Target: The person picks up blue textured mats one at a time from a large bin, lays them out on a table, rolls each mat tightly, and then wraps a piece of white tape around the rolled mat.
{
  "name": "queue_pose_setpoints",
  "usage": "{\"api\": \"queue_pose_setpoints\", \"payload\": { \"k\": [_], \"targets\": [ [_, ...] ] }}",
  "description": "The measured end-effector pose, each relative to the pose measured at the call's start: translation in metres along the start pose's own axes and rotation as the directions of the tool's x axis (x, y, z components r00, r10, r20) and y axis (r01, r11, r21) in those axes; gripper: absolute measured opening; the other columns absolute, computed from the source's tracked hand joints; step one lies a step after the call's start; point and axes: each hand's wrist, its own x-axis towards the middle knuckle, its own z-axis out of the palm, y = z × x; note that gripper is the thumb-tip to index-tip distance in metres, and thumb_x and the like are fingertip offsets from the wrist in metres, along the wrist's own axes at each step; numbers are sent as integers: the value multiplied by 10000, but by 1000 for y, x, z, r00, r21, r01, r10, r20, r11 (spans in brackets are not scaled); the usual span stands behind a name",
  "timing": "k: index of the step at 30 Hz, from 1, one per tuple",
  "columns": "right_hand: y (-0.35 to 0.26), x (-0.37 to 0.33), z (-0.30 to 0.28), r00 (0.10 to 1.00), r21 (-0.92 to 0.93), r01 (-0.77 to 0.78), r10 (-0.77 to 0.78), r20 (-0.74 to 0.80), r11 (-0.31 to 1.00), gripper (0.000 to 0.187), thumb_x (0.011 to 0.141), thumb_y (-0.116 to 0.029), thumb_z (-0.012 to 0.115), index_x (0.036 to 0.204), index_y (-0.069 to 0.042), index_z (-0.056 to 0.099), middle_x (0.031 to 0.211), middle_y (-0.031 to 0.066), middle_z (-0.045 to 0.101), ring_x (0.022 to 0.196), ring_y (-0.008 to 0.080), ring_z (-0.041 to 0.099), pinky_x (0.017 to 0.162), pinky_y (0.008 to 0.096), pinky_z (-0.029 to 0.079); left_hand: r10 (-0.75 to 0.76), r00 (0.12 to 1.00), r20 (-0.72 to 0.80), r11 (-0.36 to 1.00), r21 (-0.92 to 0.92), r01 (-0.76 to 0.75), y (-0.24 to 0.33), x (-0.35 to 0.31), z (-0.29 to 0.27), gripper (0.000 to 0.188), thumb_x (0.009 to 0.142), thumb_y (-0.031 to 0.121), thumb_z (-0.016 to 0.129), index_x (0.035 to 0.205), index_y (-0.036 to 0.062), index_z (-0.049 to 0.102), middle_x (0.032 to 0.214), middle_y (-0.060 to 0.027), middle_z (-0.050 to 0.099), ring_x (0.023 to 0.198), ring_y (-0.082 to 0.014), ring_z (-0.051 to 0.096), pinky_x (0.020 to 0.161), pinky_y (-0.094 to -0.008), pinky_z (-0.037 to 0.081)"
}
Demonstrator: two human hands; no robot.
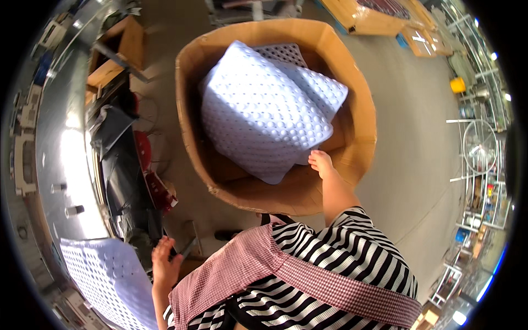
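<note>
Pale lavender, bumpy bath mats (258, 104) lie loosely folded and piled inside a large cardboard box (193, 157). My right hand (320, 163) reaches over the near right part of the box, its fingertips beside the mats' lower edge. Those fingers are loosely extended and hold nothing that I can see; whether they touch the mat is unclear. At the lower left, my left hand (165, 261) is empty, with its fingers apart. Close to it, another lavender bath mat (107, 278) with rows of holes lies on the near end of the metal worktable (71, 165).
Dark sheeting (124, 170) hangs along the table's side, with red objects (144, 148) below it. A wooden crate (121, 49) stands at the far left. Cartons (374, 22) sit at the far right. Metal racks and a round wire guard (480, 147) line the right side.
</note>
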Motion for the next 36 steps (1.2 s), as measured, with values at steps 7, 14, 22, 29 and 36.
{"api": "queue_pose_setpoints", "payload": {
  "k": [7, 14, 22, 29, 36],
  "targets": [
    [-10, 120, -66, 992, 643, -39, 104, -64, 765, 661, 1013, -441, 526, 1584, -168, 333, 1652, 101, 298, 1508, 301, 303, 1178, 472, 311, 99, 884, 457, 995, -60, -80, 91, 118, 32, 535, 853, 239, 764, 1317, 18, 617, 1402, -213, 583, 1295, -379, 558, 1103, -407, 443],
    [-38, 168, -56, 989, 744, -40, 131, -64, 667, 923, 882, -690, 638, 1562, -127, 369, 1628, 58, 337, 1511, 244, 260, 1213, 458, 109, 166, 898, 406, 986, -52, -159, 175, 405, 46, 573, 943, 240, 700, 1442, 25, 521, 1420, -144, 602, 1292, -256, 584, 1086, -365, 455],
    [-34, 197, -54, 990, 723, 12, 91, -103, 691, 676, 912, -487, 741, 1420, -80, 558, 1392, 36, 607, 1276, 201, 559, 1048, 400, 421, 97, 981, -167, 945, -293, -143, 232, 690, 54, 960, 937, 499, 692, 1549, -79, 232, 1565, -296, 373, 1455, -368, 395, 1169, -413, 356],
    [-24, 204, -54, 991, 758, 79, 29, -127, 648, 569, 929, -407, 741, 1383, -95, 596, 1315, 33, 653, 1211, 188, 600, 1016, 372, 452, -137, 990, -38, 872, -478, 102, 261, 744, 73, 908, 804, 730, 717, 1242, -60, 619, 1078, -118, 633, 1003, -218, 581, 915, -373, 476],
    [-9, 188, -74, 996, 803, -79, 9, 91, 591, 538, 990, -362, 656, 1415, -49, 554, 1375, 85, 624, 1253, 239, 590, 1091, 416, 424, -38, 985, 171, 796, -591, 133, 273, 706, 54, 672, 838, 418, 806, 1232, -98, 635, 1162, -156, 701, 1010, -244, 688, 893, -387, 537]
  ]
}}
